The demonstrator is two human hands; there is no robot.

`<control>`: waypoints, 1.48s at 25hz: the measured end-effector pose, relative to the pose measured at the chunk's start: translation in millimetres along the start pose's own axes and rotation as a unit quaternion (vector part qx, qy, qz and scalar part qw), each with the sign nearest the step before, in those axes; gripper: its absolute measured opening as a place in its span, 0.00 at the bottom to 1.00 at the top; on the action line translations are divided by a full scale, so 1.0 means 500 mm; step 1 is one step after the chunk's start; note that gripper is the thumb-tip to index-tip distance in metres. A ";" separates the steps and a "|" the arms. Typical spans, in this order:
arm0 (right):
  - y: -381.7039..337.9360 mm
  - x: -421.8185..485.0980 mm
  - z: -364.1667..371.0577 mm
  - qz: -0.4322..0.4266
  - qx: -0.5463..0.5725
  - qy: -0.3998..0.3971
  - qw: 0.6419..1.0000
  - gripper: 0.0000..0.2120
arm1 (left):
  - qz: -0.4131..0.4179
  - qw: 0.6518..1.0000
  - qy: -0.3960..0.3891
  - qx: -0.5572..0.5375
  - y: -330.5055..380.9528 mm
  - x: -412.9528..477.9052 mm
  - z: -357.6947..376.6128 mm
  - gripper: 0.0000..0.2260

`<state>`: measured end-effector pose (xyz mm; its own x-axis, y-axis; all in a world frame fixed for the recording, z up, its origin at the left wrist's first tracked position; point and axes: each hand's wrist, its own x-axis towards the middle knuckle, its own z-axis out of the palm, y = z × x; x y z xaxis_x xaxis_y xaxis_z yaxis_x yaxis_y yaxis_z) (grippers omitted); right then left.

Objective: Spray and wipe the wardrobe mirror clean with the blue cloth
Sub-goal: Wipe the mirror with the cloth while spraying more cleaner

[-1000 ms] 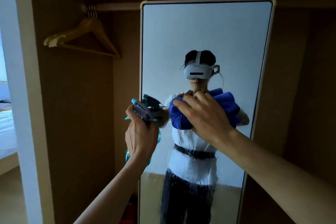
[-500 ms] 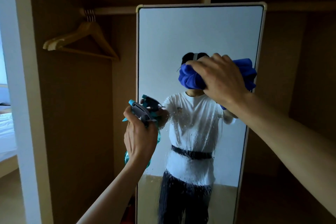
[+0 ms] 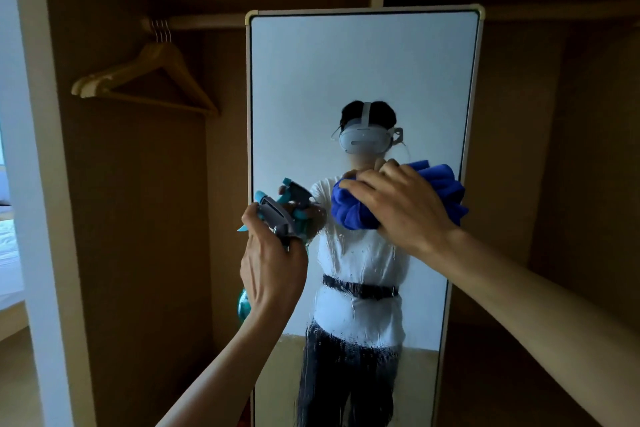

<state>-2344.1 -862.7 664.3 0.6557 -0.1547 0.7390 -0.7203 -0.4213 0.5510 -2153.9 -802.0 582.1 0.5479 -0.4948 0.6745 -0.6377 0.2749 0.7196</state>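
Hangers (image 3: pixel 145 80): pale wood, triangular, bunched on wire hooks from a round rail (image 3: pixel 207 21), up and left of the left fingers.
Left hand (image 3: pixel 273 270): back toward the camera, fingers curled close together round the bottle's neck; whether one lies on the trigger cannot be told.
Bottle (image 3: pixel 277 215): grey plastic head with a teal nozzle and a teal trigger tip poking out beside the fingers; a round, see-through teal belly shows below the wrist. It is held just left of the mirror's edge.
Mirror (image 3: pixel 363 73): tall upright rectangle with rounded corners, a thin pale frame and a dark inner line. It stands in the wooden wardrobe, right in front of both hands. The glass is smooth and even above the fingers, beaded and streaked with running drops below them.
Cloth (image 3: pixel 349 211): deep blue, soft and plush, bunched into thick folds. It lies under the right fingers, against the glass near the mirror's right edge.
Right hand (image 3: pixel 405 208): fingers spread and bent over the bunch, gripping it and pressing it to the mirror.
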 end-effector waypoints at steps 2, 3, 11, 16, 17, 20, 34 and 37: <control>0.015 0.017 -0.014 0.010 -0.003 0.001 1.000 0.31 | 0.006 1.000 -0.015 -0.018 0.025 -0.015 0.009 0.24; 0.027 0.027 -0.023 0.014 -0.006 0.006 1.000 0.31 | 0.010 0.999 -0.021 -0.025 0.035 -0.024 0.016 0.24; 0.116 0.072 -0.064 0.031 0.000 0.032 0.999 0.30 | 0.043 0.996 -0.077 -0.034 0.062 -0.110 0.102 0.29; 0.063 -0.022 -0.019 0.007 0.004 0.031 0.999 0.30 | 0.046 0.992 -0.106 -0.053 0.067 -0.130 0.133 0.33; 0.055 -0.038 -0.012 0.003 0.007 0.029 1.000 0.30 | 0.048 0.991 -0.111 -0.055 0.067 -0.132 0.136 0.34; 0.055 -0.055 -0.008 -0.011 0.004 0.027 1.000 0.30 | 0.053 0.990 -0.119 -0.053 0.067 -0.137 0.141 0.35; 0.150 0.000 -0.042 0.038 -0.002 0.050 0.998 0.32 | 0.085 0.990 -0.105 -0.052 0.083 -0.157 0.160 0.33; 0.113 -0.060 -0.022 0.019 0.001 0.040 0.999 0.32 | 0.093 0.988 -0.112 -0.054 0.095 -0.160 0.165 0.31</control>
<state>-2407.0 -872.0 677.4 0.6075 -0.0993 0.7881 -0.7442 -0.4182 0.5209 -2272.8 -817.6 548.9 0.2844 -0.5941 0.7524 -0.6485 0.4588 0.6074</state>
